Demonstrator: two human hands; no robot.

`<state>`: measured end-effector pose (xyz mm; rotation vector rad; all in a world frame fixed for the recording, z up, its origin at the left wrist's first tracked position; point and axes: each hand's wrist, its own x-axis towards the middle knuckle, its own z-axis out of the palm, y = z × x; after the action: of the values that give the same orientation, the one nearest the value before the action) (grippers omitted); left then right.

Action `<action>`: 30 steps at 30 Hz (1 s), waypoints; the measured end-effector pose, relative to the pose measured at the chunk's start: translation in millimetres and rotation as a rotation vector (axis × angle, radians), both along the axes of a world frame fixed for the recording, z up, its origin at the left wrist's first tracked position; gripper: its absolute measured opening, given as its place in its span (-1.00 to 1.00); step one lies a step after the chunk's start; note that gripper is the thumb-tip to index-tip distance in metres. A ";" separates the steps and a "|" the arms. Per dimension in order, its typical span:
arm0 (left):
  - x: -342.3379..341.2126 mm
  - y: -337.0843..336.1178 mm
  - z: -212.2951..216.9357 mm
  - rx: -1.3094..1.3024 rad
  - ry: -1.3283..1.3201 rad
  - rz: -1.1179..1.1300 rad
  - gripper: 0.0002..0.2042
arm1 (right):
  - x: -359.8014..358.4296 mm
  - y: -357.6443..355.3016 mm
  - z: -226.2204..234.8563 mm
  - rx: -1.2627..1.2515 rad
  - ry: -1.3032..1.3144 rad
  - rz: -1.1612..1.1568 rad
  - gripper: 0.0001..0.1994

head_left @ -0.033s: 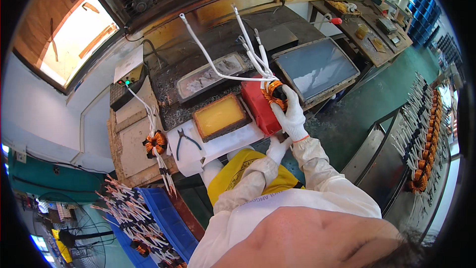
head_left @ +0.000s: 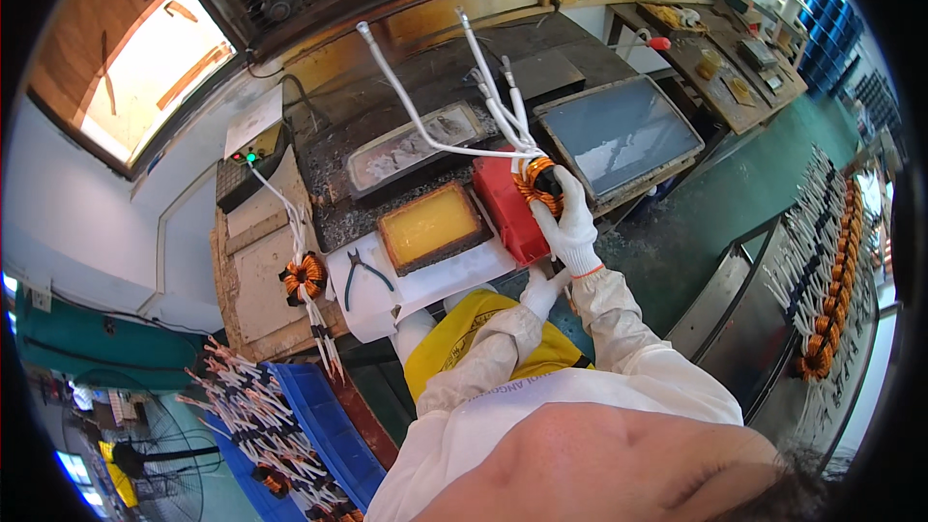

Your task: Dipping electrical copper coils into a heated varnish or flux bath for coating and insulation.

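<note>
My right hand [head_left: 570, 227], in a white glove, is closed around a copper-wound ring coil [head_left: 536, 184] whose long white-sleeved leads [head_left: 483, 87] stick up and away over the bench. The coil is held just above a red rectangular tray [head_left: 503, 217]. My left hand [head_left: 541, 292], also gloved, hovers lower at the bench's front edge below the red tray, fingers apart and holding nothing. Left of the red tray sits a shallow tray of yellow liquid [head_left: 430, 227].
A metal bath [head_left: 411, 150] and a large flat pan [head_left: 619, 135] lie behind. Pliers [head_left: 365, 273] rest on white paper. Another coil [head_left: 304, 275] sits on a wooden block. A blue bin [head_left: 309, 435] of coils is lower left, a rack of coils [head_left: 831, 271] at right.
</note>
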<state>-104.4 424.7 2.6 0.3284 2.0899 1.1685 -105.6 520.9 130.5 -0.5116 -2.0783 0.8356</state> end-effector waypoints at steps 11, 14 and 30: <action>-19.9 -32.5 -1.6 0.425 -0.741 -0.104 -0.69 | -2.5 -3.1 -4.2 -0.609 0.257 -0.008 -0.27; -11.4 -32.2 -5.7 0.239 -0.479 -0.190 -0.67 | -0.6 14.7 -23.6 -0.294 0.236 -0.066 -0.30; -5.2 -31.5 -6.9 0.474 -0.748 -0.172 -0.59 | -4.5 20.3 1.1 -0.618 0.222 0.044 -0.24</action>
<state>-109.6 393.3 -4.2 0.2284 1.1156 1.3996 -110.2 541.1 131.6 -0.6614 -1.6123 1.4997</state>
